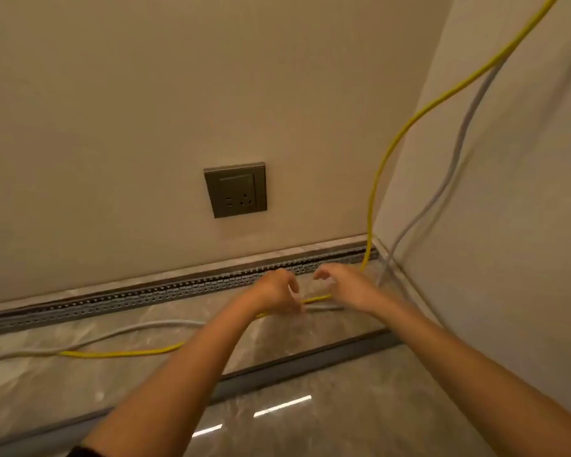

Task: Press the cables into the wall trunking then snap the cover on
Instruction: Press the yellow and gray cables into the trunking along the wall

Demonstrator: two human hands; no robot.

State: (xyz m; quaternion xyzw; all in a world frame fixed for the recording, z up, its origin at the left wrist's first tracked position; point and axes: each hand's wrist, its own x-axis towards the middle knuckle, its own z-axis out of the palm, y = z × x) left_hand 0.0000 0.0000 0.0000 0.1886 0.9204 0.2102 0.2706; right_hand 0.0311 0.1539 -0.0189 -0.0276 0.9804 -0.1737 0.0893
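A grey slotted trunking (165, 290) runs along the foot of the wall, open at the front. Its dark cover strip (310, 357) lies loose on the floor. A yellow cable (379, 173) and a grey cable (459, 143) drop down the right corner and trail left across the floor, outside the trunking. My left hand (276, 291) curls its fingers down onto both cables just in front of the trunking. My right hand (342, 285) is beside it with curled fingers, and the yellow cable passes under its palm. Blur hides the exact grip.
A dark wall socket (235, 189) sits above the trunking. The side wall (508, 225) closes the corner on the right. The glossy marble floor (310, 423) reflects lights. The cables' loose ends run off the left edge.
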